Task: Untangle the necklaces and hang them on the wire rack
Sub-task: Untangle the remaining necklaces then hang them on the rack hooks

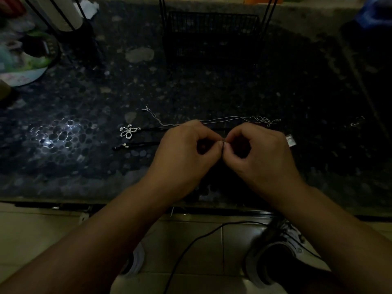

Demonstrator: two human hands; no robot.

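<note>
We see our left hand point(186, 149) and right hand point(256, 151) drawn close together over the dark, pebble-patterned stone tabletop point(212, 88), fingertips meeting between them. Both hands have their fingers curled, and thumb and forefinger of each pinch the same small dark bit of cord point(222, 144); in this dim light it seems to be part of the black cord necklace, though we cannot tell for sure. Just beyond our knuckles a thin silver chain necklace point(233, 118) lies stretched across the table, with a small knot of loops point(264, 120) near its right end. To the left of our left hand rests a silver open-petalled flower pendant point(128, 131) on a black cord, and nearer to us another stretch of black cord with a small silver end piece point(124, 146). A small silvery rectangular tag point(290, 140) peeks out beside our right hand. The black wire rack point(212, 32) stands at the far side of the table, well apart from the necklaces. Below the table edge we see a black-and-white shoe point(275, 255) on the pale tiled floor.
</note>
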